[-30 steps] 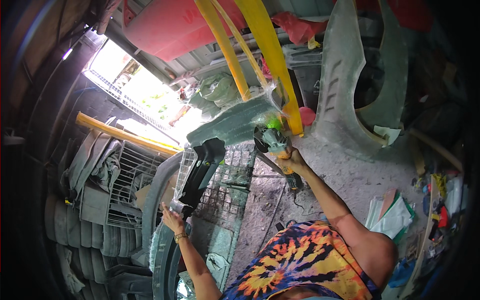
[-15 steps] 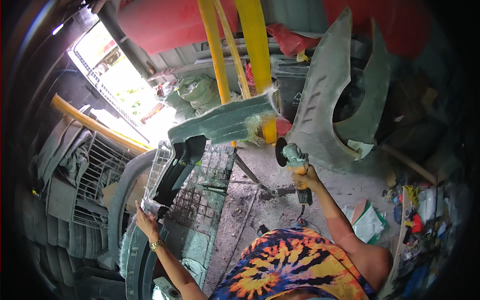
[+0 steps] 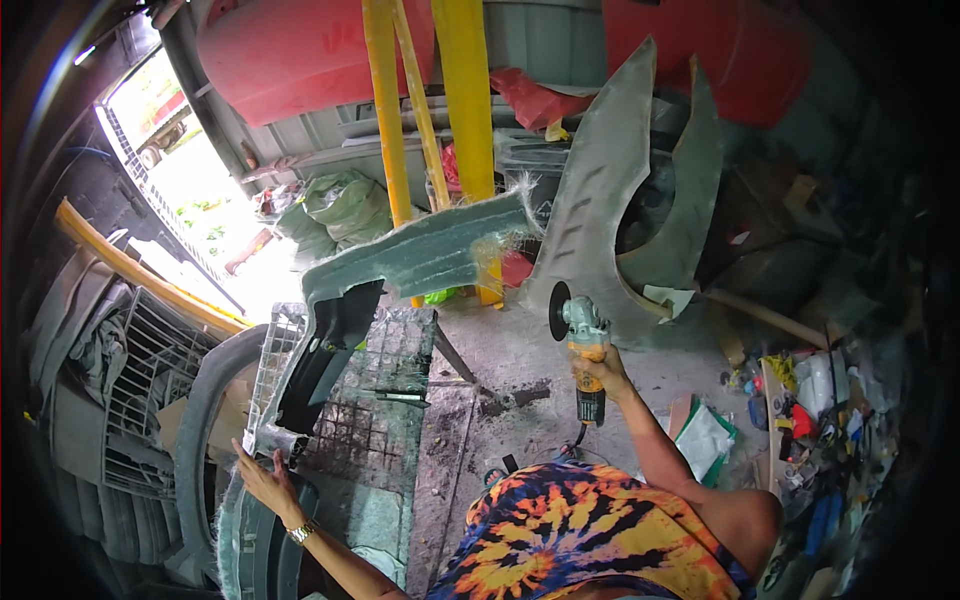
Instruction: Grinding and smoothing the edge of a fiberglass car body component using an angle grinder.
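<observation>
My right hand (image 3: 611,375) is wrapped round the yellow and black body of an angle grinder (image 3: 590,345), held upright with its head uppermost. A dark thin disc (image 3: 558,312) sits on the grinder's left side; whether it spins I cannot tell. In front of me stands a large grey-green fibreglass car body part (image 3: 420,248) with frayed fibres along its edge and a black inner side. My left hand (image 3: 270,488), with a watch at the wrist, rests against this part's near left corner. Its fingers are stretched out and apart.
A wire-mesh stand (image 3: 385,360) is beneath the part. Grey fender panels (image 3: 590,190) lean at the back right, beside yellow posts (image 3: 465,110). Loose clutter (image 3: 810,420) lies at right; a metal rack (image 3: 150,390) stands at left. The grinder's cable (image 3: 581,435) hangs down.
The whole view has shifted, so most things appear further left. My left hand's fingers have spread more at the part's corner. My right hand still holds the grinder, disc at left.
</observation>
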Tool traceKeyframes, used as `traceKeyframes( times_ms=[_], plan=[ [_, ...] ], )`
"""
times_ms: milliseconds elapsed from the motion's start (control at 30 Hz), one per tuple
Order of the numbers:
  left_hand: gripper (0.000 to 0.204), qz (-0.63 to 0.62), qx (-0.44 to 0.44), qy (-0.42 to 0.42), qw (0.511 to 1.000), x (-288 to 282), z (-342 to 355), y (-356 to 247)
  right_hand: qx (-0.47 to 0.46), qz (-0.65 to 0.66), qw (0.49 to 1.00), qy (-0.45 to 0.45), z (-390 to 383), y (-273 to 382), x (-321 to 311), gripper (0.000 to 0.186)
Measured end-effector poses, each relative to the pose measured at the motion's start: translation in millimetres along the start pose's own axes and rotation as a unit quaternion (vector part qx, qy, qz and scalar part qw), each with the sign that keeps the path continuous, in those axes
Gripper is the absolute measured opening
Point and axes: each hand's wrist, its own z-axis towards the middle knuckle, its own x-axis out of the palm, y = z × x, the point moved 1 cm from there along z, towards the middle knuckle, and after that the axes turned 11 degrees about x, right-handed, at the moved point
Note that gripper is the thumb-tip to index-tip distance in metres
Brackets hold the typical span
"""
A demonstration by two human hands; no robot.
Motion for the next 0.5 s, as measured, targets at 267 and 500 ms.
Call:
traceKeyframes(
  times_ms=[267, 500],
  plan=[
    [0.081, -0.043, 0.028, -0.128, 0.990, -13.8, -1.0, -14.1, -0.012, 0.009, 0.998, -0.063, -4.7, -9.9, 23.8, 0.037],
    [0.062, -0.482, 0.219, 0.285, 0.799, 39.4, -70.6, -207.3, -0.063, 0.045, 0.989, -0.124, -2.6, -9.7, 61.3, 0.030]
  ],
)
